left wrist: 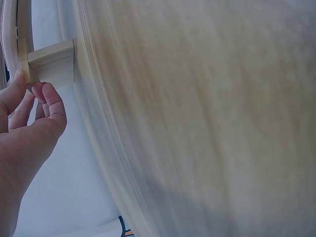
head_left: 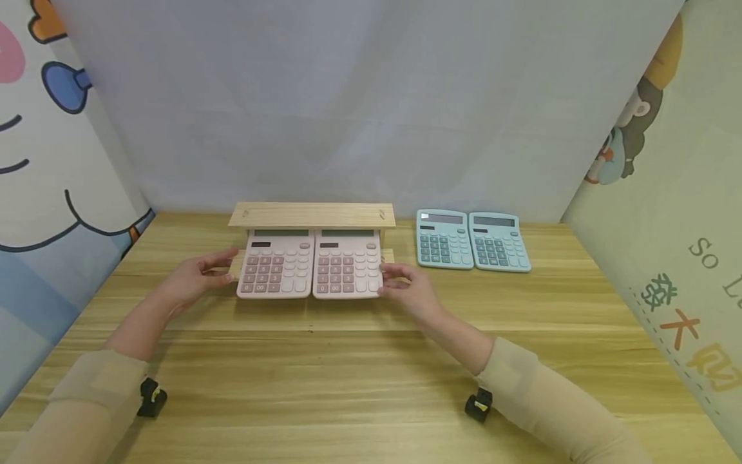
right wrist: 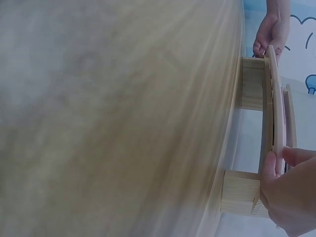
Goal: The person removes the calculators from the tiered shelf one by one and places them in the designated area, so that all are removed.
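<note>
Two pink calculators point(head_left: 275, 264) point(head_left: 348, 264) lie side by side on the lower board of a small wooden shelf point(head_left: 313, 216), their top ends tucked under its upper board. At the shelf's left end, my left hand point(head_left: 194, 280) pinches the lower board's end point(left wrist: 27, 64) between thumb and fingers, as the left wrist view shows. On the other side, my right hand point(head_left: 411, 293) pinches the outer edge of the right pink calculator. In the right wrist view, this hand's thumb and fingers point(right wrist: 291, 187) straddle the calculator's edge point(right wrist: 279, 108), close to the board.
Two light blue calculators point(head_left: 445, 238) point(head_left: 500, 241) lie on the wooden table point(head_left: 371, 386), right of the shelf. A pale curtain point(head_left: 377, 116) hangs behind the table. Panels with cartoon prints point(head_left: 58, 161) stand at both sides.
</note>
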A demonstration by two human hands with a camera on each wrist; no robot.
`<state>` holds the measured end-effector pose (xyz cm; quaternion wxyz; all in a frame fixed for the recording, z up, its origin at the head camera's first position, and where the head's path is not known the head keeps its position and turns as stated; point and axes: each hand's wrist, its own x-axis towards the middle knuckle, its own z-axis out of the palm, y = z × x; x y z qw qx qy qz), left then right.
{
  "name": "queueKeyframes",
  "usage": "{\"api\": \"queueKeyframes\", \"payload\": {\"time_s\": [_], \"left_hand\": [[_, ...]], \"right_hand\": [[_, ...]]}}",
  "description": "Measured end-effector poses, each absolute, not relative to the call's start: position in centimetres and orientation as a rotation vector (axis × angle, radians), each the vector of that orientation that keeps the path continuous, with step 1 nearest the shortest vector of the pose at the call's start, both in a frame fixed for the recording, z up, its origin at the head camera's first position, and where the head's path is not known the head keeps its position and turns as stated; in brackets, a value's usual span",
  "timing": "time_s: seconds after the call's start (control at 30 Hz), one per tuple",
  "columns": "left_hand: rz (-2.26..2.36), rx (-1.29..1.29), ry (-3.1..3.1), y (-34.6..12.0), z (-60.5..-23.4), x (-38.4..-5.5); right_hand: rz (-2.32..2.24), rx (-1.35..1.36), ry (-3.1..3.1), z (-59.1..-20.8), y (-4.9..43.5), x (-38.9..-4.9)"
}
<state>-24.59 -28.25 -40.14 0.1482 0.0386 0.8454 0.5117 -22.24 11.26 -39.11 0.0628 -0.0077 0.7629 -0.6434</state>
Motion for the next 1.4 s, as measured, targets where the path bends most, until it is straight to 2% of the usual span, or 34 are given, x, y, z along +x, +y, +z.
{"api": "queueKeyframes", "payload": {"time_s": [1.4], "left_hand": [[1.468,0.108,2.435,-28.2,-40.1,-24.6]], "right_hand": [[-1.898,-0.197,2.004,-39.5,13.5,-20.2]]}}
